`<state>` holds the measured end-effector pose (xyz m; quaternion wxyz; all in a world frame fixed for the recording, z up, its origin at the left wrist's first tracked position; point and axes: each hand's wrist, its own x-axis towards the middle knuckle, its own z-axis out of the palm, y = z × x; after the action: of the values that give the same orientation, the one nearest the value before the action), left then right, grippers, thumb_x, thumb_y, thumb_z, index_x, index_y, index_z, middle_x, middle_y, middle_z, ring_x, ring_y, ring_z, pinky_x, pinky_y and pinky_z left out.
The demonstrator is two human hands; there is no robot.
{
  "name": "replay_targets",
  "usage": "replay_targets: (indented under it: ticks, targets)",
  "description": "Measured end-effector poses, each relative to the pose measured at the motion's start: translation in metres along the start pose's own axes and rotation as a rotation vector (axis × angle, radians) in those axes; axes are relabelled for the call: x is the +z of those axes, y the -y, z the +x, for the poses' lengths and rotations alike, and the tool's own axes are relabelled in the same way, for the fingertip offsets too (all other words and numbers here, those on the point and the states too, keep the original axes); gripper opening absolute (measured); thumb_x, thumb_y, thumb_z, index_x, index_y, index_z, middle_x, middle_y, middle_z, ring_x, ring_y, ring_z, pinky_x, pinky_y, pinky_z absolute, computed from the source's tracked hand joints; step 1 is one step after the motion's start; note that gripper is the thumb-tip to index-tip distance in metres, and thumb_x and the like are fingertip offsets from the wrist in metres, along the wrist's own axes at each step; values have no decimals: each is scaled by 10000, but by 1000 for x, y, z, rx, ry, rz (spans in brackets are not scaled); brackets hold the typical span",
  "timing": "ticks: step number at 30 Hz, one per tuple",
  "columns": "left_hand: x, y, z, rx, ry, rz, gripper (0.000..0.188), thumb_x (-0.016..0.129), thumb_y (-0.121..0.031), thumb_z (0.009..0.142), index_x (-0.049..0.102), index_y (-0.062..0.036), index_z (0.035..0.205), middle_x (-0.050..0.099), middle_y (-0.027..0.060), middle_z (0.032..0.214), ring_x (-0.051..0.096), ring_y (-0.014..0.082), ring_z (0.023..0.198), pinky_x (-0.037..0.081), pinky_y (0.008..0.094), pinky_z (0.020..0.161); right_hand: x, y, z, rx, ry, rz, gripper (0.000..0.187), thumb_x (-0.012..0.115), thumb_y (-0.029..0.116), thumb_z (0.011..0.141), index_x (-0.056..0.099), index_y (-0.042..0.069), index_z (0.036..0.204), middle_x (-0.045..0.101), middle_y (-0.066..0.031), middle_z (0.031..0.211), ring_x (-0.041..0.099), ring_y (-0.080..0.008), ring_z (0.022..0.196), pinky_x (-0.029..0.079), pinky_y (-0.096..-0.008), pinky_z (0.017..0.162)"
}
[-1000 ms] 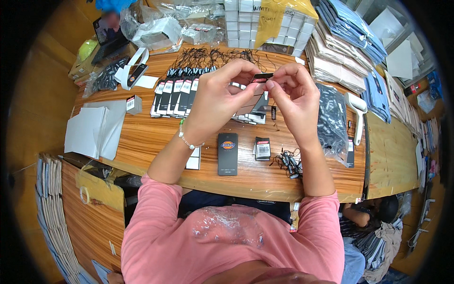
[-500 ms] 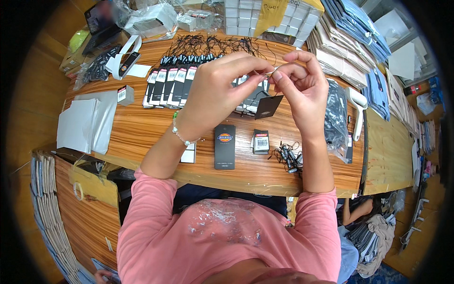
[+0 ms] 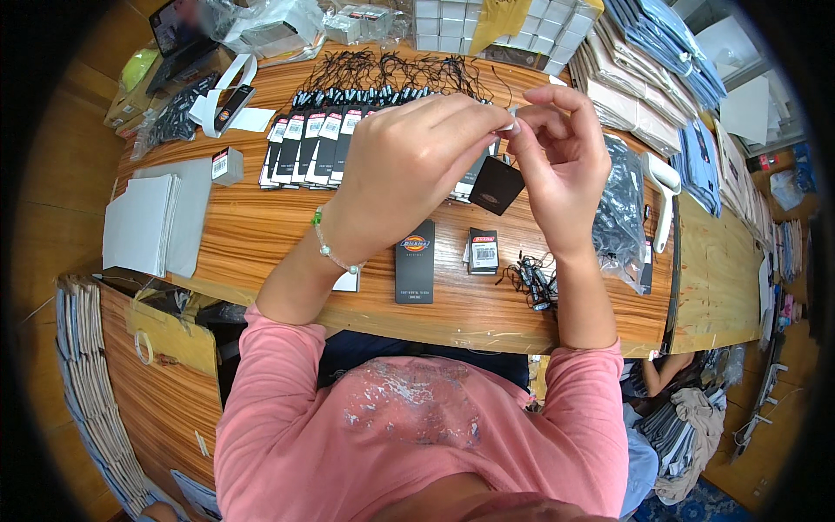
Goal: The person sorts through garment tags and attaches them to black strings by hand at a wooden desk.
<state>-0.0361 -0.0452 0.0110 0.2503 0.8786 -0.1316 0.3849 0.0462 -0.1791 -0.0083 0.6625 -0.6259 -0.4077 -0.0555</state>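
Both hands are raised over the table with their fingertips together. My left hand [image 3: 426, 143] is closed in a pinch of thumb and forefinger. Facing it, my right hand [image 3: 564, 161] pinches at the same spot, its other fingers loosely curled. They grip a thin cord, mostly hidden by the fingers, from which a small black hang tag [image 3: 497, 186] dangles. Below lie a stack of long black hang tags [image 3: 414, 283], a small pile of barcode labels [image 3: 483, 254] and a tangle of black tag strings [image 3: 535, 283]. Behind my left hand, overlapping strung hang tags [image 3: 309, 157] form a row.
A plastic bag of black strings [image 3: 619, 217] and a white-handled tool [image 3: 663, 196] lie at right. Folded garments [image 3: 626, 96] are piled beyond. White boxes [image 3: 513, 30] stand at the back; white sheets [image 3: 139, 226] and a small box [image 3: 227, 165] sit at left.
My fingertips have come together over the cord. The dangling tag has swung so more of its face shows. The view has shifted slightly.
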Motion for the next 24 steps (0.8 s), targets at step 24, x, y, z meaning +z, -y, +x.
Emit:
replay_targets:
  ticks: [24]
  targets:
    - [16,24,4,368,-99,118,165,646,-54,661,598,-55,819,623,16,846,599,196,808,461,348,708,-40,-13,23,143,-159,613,109,397,157,933,431,55,917,594,-155,831,553,-150,658,462,-250,635]
